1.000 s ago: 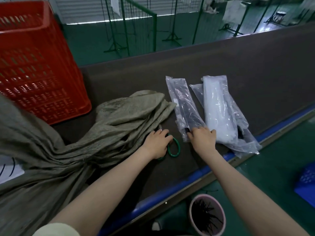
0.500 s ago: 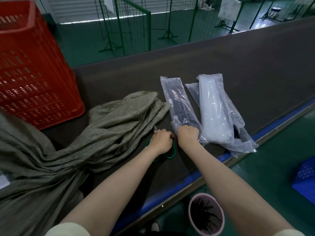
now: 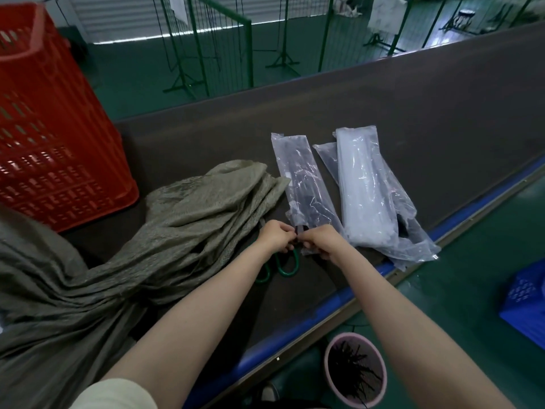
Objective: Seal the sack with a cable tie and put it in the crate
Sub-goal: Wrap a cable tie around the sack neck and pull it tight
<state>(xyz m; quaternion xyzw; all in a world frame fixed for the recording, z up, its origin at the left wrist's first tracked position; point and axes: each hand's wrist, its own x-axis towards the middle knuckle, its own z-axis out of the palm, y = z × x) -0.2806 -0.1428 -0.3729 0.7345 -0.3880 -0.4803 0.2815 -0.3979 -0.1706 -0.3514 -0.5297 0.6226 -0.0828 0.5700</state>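
A grey-green woven sack [image 3: 124, 261] lies crumpled across the dark table, its neck near my hands. A red slatted crate [image 3: 50, 137] stands at the far left. A clear bag of black cable ties [image 3: 303, 184] lies beside the sack's neck. My left hand [image 3: 275, 236] and my right hand [image 3: 323, 242] meet at the bag's near end, both pinching a small black piece there, seemingly the ties' ends. A second bag with white cable ties [image 3: 365, 187] lies to the right.
Green-handled scissors [image 3: 283, 265] lie on the table just below my hands. The table [image 3: 413, 107] has a blue front edge. A pink bin [image 3: 355, 369] with black offcuts stands on the floor below, and a blue crate [image 3: 528, 305] sits at the right.
My left hand left the scissors and rose to meet the right hand at the near end of the black-tie bag. The right hand shifted left from the white bag.
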